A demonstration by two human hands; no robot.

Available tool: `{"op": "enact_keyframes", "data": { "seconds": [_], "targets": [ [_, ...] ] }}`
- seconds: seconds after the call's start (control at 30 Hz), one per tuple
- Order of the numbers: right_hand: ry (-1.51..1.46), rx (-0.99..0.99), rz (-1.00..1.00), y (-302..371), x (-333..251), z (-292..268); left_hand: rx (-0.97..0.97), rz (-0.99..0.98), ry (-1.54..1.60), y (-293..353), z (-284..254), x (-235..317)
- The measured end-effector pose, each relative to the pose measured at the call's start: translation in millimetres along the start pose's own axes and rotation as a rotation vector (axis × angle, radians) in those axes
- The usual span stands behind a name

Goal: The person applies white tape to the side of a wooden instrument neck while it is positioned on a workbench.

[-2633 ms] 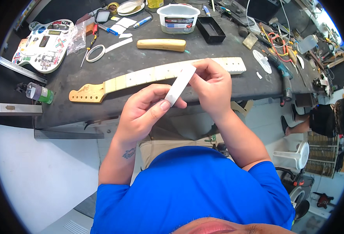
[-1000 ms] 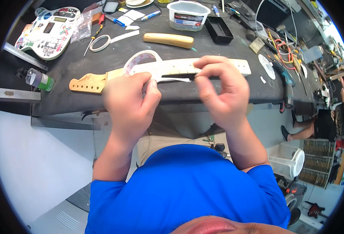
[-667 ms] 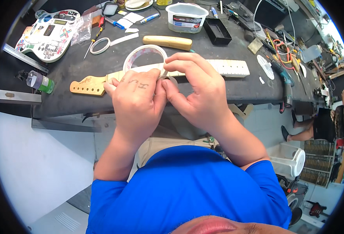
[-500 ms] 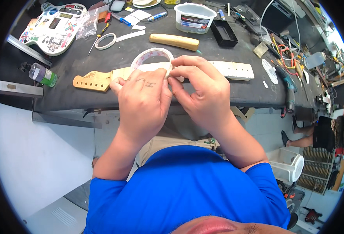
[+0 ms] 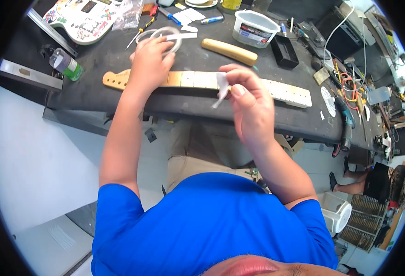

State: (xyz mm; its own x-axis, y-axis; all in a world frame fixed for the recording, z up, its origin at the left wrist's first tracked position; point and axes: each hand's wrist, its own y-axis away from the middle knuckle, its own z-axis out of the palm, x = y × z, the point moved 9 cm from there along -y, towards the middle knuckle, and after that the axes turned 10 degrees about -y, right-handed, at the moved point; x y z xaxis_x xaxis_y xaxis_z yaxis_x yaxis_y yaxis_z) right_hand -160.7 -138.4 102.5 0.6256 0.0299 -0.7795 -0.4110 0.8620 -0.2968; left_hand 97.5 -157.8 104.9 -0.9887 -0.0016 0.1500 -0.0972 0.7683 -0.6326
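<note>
My right hand is closed, pinching a short piece of whitish tape between thumb and fingers. The piece hangs curled over the guitar neck, which lies across the bench with its headstock to the left. My left hand reaches past the headstock end, fingers bent over the rim of a roll of tape. That roll is blurred and overlaps a second, thinner ring of tape at the back left. My left forearm hides part of the neck.
Behind the neck lie a wooden block, a plastic tub and a black tray. A spray bottle and a stickered guitar body are at left. A power drill and tangled cables lie at right.
My hands have parted. The left carried the tape roll away to the back left; the right keeps a torn-off piece of tape. The whole view has shifted slightly.
</note>
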Motion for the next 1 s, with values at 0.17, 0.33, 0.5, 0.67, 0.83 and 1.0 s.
{"op": "enact_keyframes", "data": {
  "seconds": [0.17,0.33,0.5,0.67,0.83,1.0],
  "targets": [
    [-0.29,0.011,0.159,-14,34,-8,-0.335,-0.249,1.12,19,-5,51],
    [-0.157,-0.086,0.19,-19,51,10,-0.426,-0.299,1.355,34,-11,64],
    [0.523,-0.069,-0.039,-26,42,18,-0.432,-0.257,1.151,16,5,15],
    [1.215,-0.278,-0.423,-23,50,51,-0.808,-0.287,0.852,7,45,-40],
    [1.344,-0.24,-0.557,-30,72,71,-0.904,-0.262,0.866,-1,57,-31],
    [1.398,-0.267,-0.59,-41,93,79,-0.863,-0.219,0.874,5,75,-43]
  ]
}}
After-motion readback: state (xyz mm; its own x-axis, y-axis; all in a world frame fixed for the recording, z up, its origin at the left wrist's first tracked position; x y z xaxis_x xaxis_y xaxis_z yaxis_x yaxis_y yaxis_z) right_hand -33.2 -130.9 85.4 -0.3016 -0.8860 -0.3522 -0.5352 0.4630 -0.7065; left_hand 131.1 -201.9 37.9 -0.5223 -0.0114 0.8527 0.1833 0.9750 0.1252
